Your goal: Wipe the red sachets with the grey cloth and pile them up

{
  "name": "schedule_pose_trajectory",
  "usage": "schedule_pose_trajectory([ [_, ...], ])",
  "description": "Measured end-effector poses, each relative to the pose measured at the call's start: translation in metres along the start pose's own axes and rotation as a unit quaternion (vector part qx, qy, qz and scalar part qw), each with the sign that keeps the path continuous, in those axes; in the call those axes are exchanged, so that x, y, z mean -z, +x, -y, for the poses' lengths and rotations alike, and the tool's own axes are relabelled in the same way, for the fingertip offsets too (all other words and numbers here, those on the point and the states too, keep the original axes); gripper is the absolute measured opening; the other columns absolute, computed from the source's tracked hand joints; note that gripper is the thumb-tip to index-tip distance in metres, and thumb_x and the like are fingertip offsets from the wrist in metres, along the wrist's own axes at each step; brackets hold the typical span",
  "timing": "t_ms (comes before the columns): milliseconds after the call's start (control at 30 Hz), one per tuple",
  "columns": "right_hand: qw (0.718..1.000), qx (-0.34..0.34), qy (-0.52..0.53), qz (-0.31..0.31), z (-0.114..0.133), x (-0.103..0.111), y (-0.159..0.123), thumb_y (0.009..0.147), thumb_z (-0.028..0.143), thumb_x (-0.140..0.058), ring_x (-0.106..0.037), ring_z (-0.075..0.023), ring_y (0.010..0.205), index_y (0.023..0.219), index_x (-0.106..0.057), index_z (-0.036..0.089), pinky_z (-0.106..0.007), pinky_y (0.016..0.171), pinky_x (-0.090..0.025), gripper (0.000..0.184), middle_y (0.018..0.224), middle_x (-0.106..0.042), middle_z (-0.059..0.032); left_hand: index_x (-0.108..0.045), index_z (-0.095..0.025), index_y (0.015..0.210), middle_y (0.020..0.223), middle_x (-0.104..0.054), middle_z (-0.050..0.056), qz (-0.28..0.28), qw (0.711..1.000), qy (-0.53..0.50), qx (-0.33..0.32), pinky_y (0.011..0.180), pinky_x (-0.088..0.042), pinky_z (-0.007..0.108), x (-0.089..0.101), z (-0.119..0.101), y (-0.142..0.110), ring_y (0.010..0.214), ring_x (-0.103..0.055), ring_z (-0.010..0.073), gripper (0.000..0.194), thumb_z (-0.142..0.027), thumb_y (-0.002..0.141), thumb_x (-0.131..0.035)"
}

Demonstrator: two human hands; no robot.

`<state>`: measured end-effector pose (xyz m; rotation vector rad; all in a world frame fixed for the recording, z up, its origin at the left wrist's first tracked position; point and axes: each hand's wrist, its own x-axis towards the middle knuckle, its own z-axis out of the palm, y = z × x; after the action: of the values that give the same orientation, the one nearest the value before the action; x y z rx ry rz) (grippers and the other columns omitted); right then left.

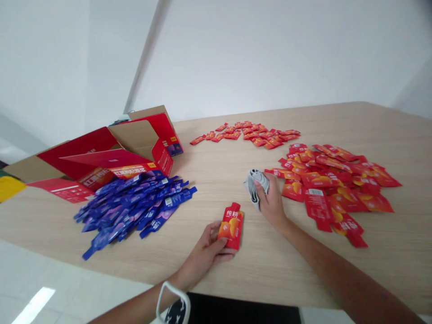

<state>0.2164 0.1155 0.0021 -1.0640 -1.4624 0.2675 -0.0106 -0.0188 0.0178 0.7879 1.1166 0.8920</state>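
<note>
Near the front of the table, my left hand point(209, 246) grips a red pouch point(231, 227) with orange fruit printed on it, its narrow spout end pointing away from me. Just to the right and a little farther off, my right hand point(272, 200) is closed around a folded grey cloth point(255, 188). Close beside that hand on its right lies a large heap of similar red pouches point(332, 180). A blue heap of pouches point(131, 207) is spread out left of my left hand.
Opened red cardboard boxes point(111, 157) stand at the left behind the blue pouches. A smaller group of red pouches point(253, 132) lies along the back of the wooden table point(216, 173). A white wall point(270, 54) rises behind. Something yellow point(11, 188) shows at the far left.
</note>
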Motion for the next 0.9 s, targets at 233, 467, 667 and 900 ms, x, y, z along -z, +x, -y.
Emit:
schedule_pose_trajectory([
  [233, 0.998, -0.01, -0.014, 0.055, -0.005, -0.003, -0.002, 0.102, 0.046, -0.047, -0.057, -0.0283, 0.116, 0.126, -0.052, 0.02, -0.05, 0.104, -0.045, 0.036, 0.12, -0.06, -0.0129, -0.038, -0.026, 0.153, 0.13, -0.058, 0.014, 0.011, 0.789, 0.564, -0.243, 0.082, -0.06, 0.038, 0.018, -0.017, -0.034, 0.091, -0.068, 0.0213, 0.065, -0.038, 0.095, -0.064],
  [467, 0.991, 0.01, -0.033, 0.126, -0.002, -0.002, -0.004, 0.103, 0.044, -0.048, -0.059, -0.0268, 0.112, 0.125, -0.053, 0.021, -0.046, 0.101, -0.048, 0.032, 0.118, -0.061, -0.0117, -0.06, -0.018, 0.132, 0.122, -0.068, 0.012, 0.108, 0.537, 0.713, -0.438, 0.093, -0.055, 0.042, 0.009, 0.0, -0.033, 0.115, -0.062, 0.0299, 0.042, -0.043, 0.098, -0.059],
  [667, 0.965, 0.078, -0.06, 0.241, 0.01, 0.007, -0.002, 0.103, 0.038, -0.048, -0.059, -0.0279, 0.117, 0.13, -0.053, 0.022, -0.046, 0.103, -0.05, 0.032, 0.124, -0.06, -0.0124, -0.065, -0.013, 0.126, 0.117, -0.072, 0.012, 0.127, 0.459, 0.733, -0.486, 0.089, -0.055, 0.038, 0.009, -0.006, -0.024, 0.106, -0.069, 0.0281, 0.038, -0.041, 0.102, -0.053],
  [900, 0.915, 0.099, -0.084, 0.382, 0.038, 0.017, 0.004, 0.098, 0.024, -0.052, -0.062, -0.0273, 0.116, 0.132, -0.055, 0.023, -0.044, 0.096, -0.056, 0.034, 0.126, -0.062, -0.0102, -0.066, -0.008, 0.124, 0.126, -0.07, 0.018, 0.165, 0.424, 0.732, -0.507, 0.092, -0.058, 0.041, 0.018, -0.002, -0.029, 0.119, -0.066, 0.0335, 0.031, -0.016, 0.099, -0.049],
])
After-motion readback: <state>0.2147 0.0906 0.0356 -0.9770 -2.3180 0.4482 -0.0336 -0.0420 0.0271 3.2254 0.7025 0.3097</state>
